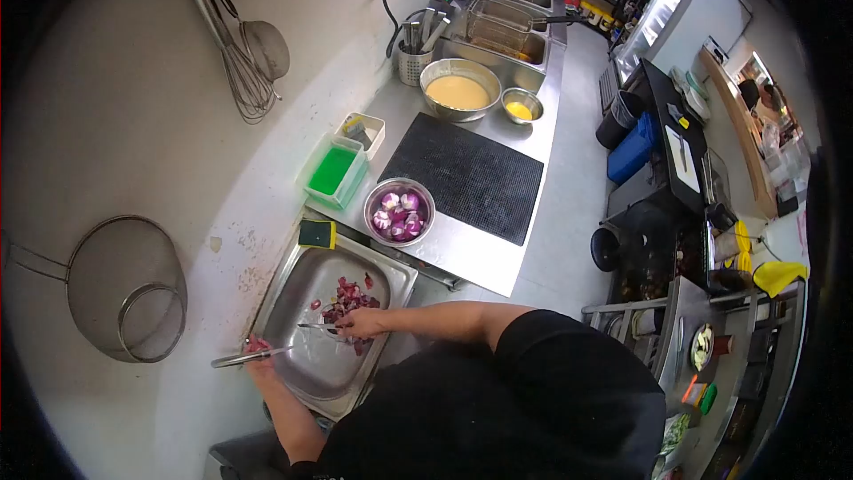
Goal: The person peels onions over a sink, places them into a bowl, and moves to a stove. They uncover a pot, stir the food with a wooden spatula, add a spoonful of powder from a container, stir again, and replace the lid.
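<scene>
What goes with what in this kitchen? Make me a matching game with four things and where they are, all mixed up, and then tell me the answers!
Things:
1. Knife
2. Purple onions
3. Sponge
4. Left hand

Places:
A. On the rim of the sink
B. By the tap
C. In the right hand
D. In a round metal bowl

Right pairs: 1-C, 2-D, 3-A, 4-B
</scene>
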Available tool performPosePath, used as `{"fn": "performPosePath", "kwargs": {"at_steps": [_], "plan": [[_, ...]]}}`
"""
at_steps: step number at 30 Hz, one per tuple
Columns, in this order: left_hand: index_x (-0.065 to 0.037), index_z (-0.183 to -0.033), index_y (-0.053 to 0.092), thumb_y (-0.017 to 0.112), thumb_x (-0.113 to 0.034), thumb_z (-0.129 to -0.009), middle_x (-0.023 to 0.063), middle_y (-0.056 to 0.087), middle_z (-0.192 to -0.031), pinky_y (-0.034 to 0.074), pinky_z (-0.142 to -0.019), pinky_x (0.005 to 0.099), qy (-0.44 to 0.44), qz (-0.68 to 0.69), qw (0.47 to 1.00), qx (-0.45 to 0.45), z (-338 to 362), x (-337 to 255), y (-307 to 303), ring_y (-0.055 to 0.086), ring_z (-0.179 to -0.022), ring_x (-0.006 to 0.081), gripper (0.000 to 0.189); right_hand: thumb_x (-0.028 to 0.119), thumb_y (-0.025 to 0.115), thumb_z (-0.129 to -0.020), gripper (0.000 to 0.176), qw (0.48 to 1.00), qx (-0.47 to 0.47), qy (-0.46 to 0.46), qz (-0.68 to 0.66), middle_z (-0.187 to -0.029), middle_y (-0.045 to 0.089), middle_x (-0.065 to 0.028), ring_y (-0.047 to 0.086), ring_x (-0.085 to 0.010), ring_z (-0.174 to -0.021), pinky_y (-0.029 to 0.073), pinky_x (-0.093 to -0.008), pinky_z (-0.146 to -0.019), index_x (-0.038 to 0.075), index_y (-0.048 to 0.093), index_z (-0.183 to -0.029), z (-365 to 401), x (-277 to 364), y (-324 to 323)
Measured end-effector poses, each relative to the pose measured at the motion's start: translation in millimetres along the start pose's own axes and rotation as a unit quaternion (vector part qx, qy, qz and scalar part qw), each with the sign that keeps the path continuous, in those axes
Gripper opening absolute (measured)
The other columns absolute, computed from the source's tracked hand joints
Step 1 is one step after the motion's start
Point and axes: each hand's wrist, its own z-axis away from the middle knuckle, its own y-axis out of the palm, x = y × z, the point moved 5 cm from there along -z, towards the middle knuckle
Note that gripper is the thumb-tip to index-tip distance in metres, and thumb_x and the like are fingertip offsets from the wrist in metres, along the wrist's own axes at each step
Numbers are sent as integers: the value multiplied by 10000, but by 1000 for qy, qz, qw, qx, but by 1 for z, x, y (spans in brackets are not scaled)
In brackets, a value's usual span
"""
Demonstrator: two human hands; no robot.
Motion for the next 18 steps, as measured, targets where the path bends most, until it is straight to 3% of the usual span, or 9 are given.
{"fn": "performPosePath", "kwargs": {"at_steps": [2,3,5,6,7,9,13,15,18], "plan": [[-16,-1059,591,640,-174,-759,135,664,-993,563,-652,406,3,80,988,-130,-3,26,10,623,-705,239,342,372,456,-948,523,997,15,-6,-76,-772,707,-99,693,-180,-637,506,-296,-531,112,387,-1397,5,-9,-1],[-16,-1059,591,640,-174,-759,135,664,-993,563,-652,406,20,61,991,-118,-1,-29,22,623,-705,239,342,372,456,-948,523,996,9,-33,-78,-772,707,-99,693,-180,-637,506,-296,-531,112,387,-1397,-10,32,16],[-26,-904,625,589,-124,-765,111,660,-818,533,-618,395,46,146,957,-247,-1,-23,15,615,-664,230,173,369,439,-953,499,999,-33,5,-13,-707,698,-82,689,-169,-622,497,-289,-519,133,404,-1392,3,38,12],[-39,-757,612,570,-113,-770,88,605,-665,497,-588,375,26,64,978,-199,1,-20,11,588,-616,212,86,373,433,-953,499,998,-28,26,-48,-692,695,-75,690,-161,-626,497,-285,-514,142,404,-1395,0,32,20],[-39,-757,612,570,-113,-770,88,605,-665,497,-588,375,25,62,978,-197,-11,-25,-4,588,-616,212,86,373,433,-953,499,998,-31,25,-49,-692,695,-75,690,-161,-626,497,-285,-514,142,404,-1395,0,36,24],[-79,-836,573,515,-129,-849,73,599,-782,500,-662,431,49,139,949,-278,-37,-34,-40,569,-724,222,77,363,480,-917,498,996,-47,12,-77,-816,689,-155,681,-250,-588,560,-357,-570,90,480,-1334,4,38,28],[-87,-825,568,521,-119,-836,82,596,-831,490,-683,446,39,116,959,-255,-40,-32,-26,561,-774,241,58,383,481,-917,498,994,-84,50,-56,-795,685,-154,679,-252,-587,559,-354,-565,89,493,-1319,7,45,34],[-66,-595,476,538,-98,-779,44,474,-567,482,-629,424,184,-199,935,-229,-3,-34,30,466,-529,199,197,415,498,-906,503,981,-120,28,-153,-797,683,-147,675,-235,-618,544,-356,-574,91,529,-1289,-8,20,46],[-66,-633,488,531,-102,-799,46,476,-594,477,-612,394,175,-142,946,-232,-10,-41,26,464,-539,191,175,443,491,-909,517,983,-138,29,-115,-800,675,-162,665,-240,-658,525,-364,-595,92,532,-1287,13,13,35]]}}
